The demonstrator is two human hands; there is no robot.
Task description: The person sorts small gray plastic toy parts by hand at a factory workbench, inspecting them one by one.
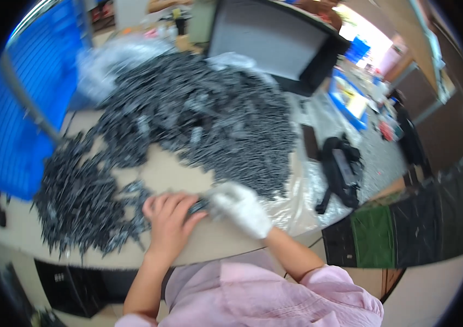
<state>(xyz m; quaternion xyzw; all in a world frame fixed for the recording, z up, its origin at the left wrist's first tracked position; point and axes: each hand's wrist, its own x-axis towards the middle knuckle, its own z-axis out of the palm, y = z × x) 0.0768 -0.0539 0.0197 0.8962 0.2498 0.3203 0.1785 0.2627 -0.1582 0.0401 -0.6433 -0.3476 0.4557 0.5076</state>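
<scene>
Close to the table's near edge, my bare left hand [170, 219] has its fingers curled and a few small, narrow dark grey pieces [199, 206] between thumb and forefinger. My right hand [240, 208], in a white glove, meets the other end of these pieces with its fingers closed; blur softens its fingertips. A large heap of similar thin dark grey pieces [188, 109] spreads beyond both hands. To the left of my left hand is a smaller heap [79, 201] of them, with some loose ones between. Their exact kind is too small to make out.
A blue ribbed crate [27, 103] stands tilted at left. Clear plastic bags [117, 60] and a dark-framed grey panel [267, 38] rise behind the heap. At right are a black bag [342, 168], a dark flat object [310, 143], plastic sheeting [297, 210] and a blue tray [347, 98].
</scene>
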